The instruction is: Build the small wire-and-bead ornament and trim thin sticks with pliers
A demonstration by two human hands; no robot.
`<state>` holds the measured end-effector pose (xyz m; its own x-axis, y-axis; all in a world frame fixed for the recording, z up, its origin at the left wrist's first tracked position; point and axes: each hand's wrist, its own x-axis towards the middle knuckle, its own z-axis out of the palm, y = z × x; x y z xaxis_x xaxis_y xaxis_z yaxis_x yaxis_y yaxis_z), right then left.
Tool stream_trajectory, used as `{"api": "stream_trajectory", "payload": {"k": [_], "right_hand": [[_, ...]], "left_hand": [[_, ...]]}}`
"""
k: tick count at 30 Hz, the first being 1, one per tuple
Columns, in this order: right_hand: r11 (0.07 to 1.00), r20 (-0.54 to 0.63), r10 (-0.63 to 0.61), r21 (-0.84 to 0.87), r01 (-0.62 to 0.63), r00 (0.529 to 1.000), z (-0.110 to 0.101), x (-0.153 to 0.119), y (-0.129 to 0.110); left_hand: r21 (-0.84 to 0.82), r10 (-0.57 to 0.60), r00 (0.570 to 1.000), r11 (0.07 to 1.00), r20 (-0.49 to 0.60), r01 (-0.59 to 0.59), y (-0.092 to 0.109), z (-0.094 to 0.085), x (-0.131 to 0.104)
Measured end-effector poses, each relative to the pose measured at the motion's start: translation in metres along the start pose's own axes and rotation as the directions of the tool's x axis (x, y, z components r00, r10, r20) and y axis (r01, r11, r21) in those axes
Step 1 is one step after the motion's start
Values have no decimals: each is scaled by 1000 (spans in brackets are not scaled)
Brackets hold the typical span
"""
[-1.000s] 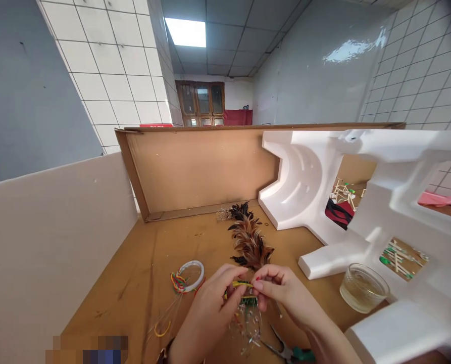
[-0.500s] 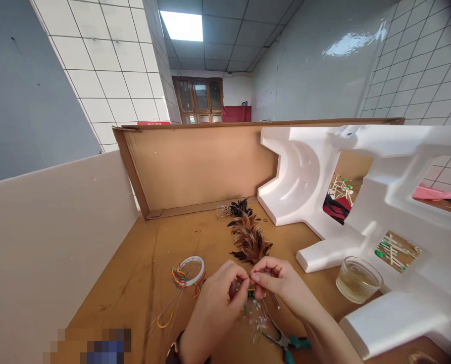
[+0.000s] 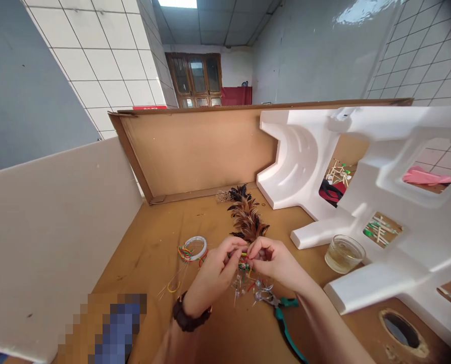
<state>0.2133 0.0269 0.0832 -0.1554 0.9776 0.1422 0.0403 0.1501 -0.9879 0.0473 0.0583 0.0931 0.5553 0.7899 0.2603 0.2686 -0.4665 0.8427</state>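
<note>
Both left hand (image 3: 219, 267) and right hand (image 3: 273, 259) pinch a yellow strip (image 3: 244, 254), likely because it is so thin, over the worktop (image 3: 142, 268), in front of feathers (image 3: 246, 215) near the back edge.

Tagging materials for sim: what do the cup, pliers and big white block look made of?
Cup: probably glass, maybe clear plastic; glossy, see-through wall.
Pliers: grey, metallic-looking head, likely steel; smooth teal grips, plastic or rubber.
White block: likely molded foam; matte, thick, with rounded cutouts.
</note>
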Motion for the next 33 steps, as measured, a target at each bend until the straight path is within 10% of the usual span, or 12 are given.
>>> {"api": "stream_trajectory", "payload": {"k": [4, 9, 15, 33], "right_hand": [[958, -54, -191, -230, 174, 980, 2, -4, -4], [717, -49, -538, -552, 426, 842, 8, -2, 0], [599, 3, -641, -623, 502, 768, 7, 1, 7], [917, -173, -356, -255, 307, 918, -21, -11, -21]], "left_hand": [[-51, -8, 1000, 999, 13, 9, 1, 6, -3], [-100, -15, 998, 995, -59, 9, -4, 9, 2], [-32, 59, 990, 997, -131, -64, -10, 8, 5], [181, 147, 979, 976, -142, -120, 4, -18, -7]]}}
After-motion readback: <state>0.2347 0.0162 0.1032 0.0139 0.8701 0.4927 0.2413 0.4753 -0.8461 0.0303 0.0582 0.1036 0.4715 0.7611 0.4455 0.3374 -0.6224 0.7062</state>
